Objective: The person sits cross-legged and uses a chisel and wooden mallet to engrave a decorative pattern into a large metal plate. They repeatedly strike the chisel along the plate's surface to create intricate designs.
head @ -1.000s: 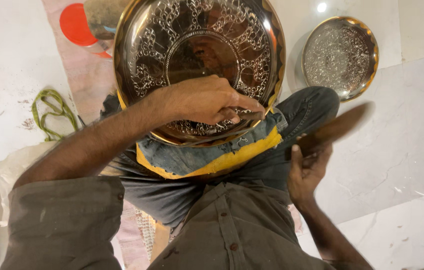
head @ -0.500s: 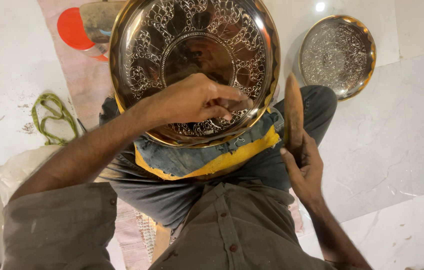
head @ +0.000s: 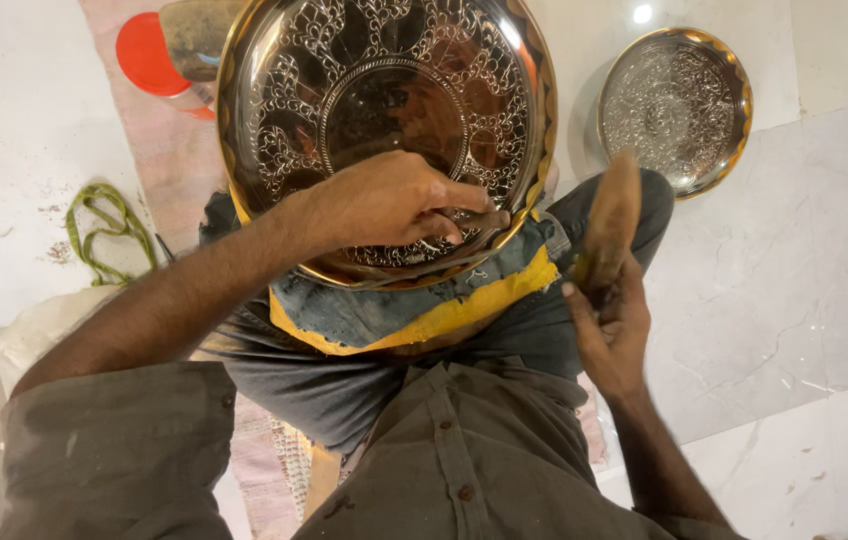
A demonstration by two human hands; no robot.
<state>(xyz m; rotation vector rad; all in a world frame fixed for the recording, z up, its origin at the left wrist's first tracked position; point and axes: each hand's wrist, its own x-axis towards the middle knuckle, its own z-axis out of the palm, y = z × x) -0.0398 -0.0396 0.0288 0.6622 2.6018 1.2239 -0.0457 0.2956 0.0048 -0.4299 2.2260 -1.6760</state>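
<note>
A large engraved brass plate rests tilted on my lap, over a blue and yellow cloth. My left hand lies on the plate's lower part and pinches a small metal punch against the engraved surface. My right hand is to the right of the plate, gripping a wooden mallet held upright and blurred by motion.
A smaller engraved brass plate lies on the marble floor at the upper right. A red round lid sits at the upper left on a pink mat. A green cord lies on the floor at the left.
The mallet has swung from pointing right to standing upright beside the plate. My left hand has stayed on the plate with the punch.
</note>
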